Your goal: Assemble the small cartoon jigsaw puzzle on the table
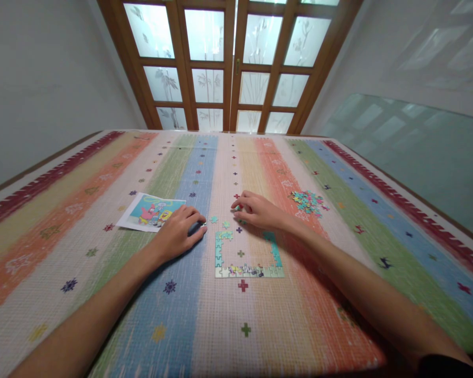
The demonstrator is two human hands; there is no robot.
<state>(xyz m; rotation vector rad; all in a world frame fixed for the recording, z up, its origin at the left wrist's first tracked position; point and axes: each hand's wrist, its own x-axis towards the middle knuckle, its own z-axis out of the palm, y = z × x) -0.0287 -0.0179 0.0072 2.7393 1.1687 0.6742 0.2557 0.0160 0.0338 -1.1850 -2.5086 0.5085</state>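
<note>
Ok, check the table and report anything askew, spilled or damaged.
Nothing looks spilled or damaged. Only the picture sheet by the left hand stands out: it lies askew to the tablecloth's stripes. The puzzle border has a gap on its far side, but just looks unfinished.

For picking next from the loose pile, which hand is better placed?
Probably the right hand: the loose pile lies nearer to it than to the left hand, which partly hides the picture sheet. The right hand may be pinching something.
</note>
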